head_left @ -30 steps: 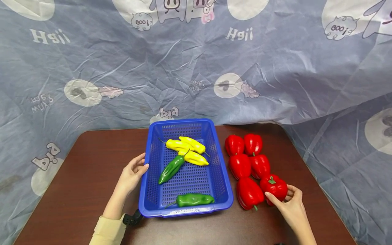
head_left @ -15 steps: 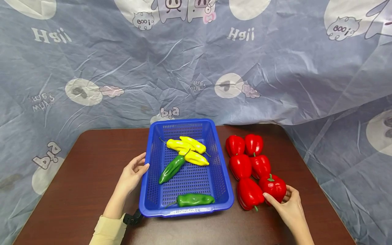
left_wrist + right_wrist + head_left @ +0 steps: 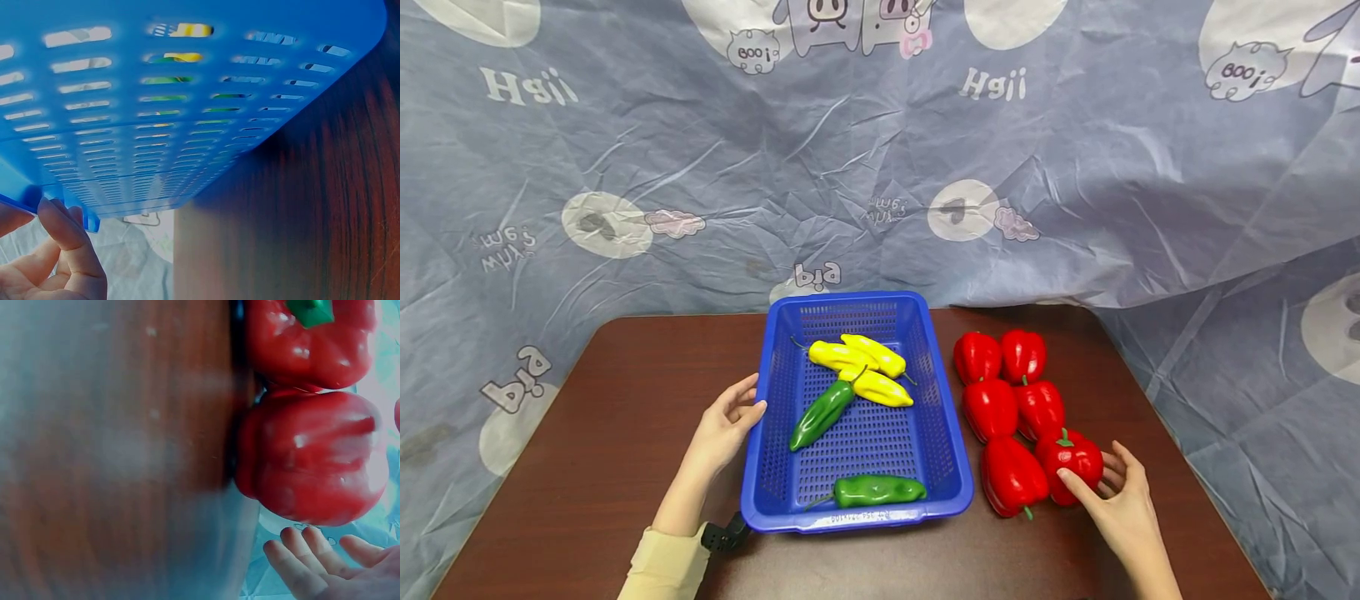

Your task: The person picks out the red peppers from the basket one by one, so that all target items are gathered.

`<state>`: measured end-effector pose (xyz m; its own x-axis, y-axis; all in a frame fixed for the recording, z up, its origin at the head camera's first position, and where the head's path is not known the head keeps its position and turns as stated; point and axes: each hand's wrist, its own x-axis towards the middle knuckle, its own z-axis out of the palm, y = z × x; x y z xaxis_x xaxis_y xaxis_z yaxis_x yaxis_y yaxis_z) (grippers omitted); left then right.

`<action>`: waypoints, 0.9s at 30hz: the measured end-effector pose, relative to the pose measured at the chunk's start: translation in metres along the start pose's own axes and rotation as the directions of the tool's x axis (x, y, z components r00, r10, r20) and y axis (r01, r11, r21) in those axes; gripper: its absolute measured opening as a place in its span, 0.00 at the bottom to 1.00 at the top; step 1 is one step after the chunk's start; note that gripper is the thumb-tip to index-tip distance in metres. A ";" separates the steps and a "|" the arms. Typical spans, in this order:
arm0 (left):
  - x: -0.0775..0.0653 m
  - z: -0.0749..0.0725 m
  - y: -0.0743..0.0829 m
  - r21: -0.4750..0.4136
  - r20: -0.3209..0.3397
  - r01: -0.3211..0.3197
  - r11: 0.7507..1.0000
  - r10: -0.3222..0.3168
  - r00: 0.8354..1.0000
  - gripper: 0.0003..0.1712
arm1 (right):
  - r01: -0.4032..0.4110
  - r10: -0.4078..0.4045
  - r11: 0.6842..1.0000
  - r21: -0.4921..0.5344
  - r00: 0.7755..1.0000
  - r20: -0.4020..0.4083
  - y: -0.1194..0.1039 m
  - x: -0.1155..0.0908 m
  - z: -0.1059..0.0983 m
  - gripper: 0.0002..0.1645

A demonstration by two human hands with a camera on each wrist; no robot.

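My left hand point(image 3: 722, 429) pinches the left rim of a blue plastic basket point(image 3: 951, 450), thumb and fingers at the rim; in the left wrist view the fingers point(image 3: 69, 237) curl at its edge. The basket holds 3 yellow peppers point(image 3: 880, 388) and 2 green peppers point(image 3: 880, 490). My right hand point(image 3: 1120, 492) is beside the nearest right red bell pepper point(image 3: 1078, 467), its thumb overlapping the pepper in the head view. In the right wrist view the fingers point(image 3: 294, 565) are spread, with a gap between them and the bell pepper point(image 3: 319, 456).
Several other red bell peppers point(image 3: 991, 408) stand close together in two columns right of the basket. All rest on a dark brown wooden table point(image 3: 647, 400). A grey printed cloth point(image 3: 850, 167) hangs behind the table's far edge.
My right hand first shifts slightly left with the bell pepper, which now stands against its neighbours; the fingers have since loosened and drawn off to the right. The left hand and basket stay put.
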<state>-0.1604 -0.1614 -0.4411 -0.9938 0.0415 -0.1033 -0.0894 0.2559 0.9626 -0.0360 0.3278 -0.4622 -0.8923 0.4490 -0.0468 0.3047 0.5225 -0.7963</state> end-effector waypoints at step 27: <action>0.001 -0.001 0.007 0.251 -0.031 -0.103 0.962 0.115 0.993 0.29 | 0.405 -0.406 0.900 0.159 0.913 -0.029 -0.088 0.015 -0.005 0.48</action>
<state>-0.1619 -0.1610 -0.4343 -0.9990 0.0407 0.0156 0.0334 0.4846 0.8741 -0.0745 0.2923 -0.3901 -0.9293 0.2186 0.2978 -0.1403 0.5369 -0.8319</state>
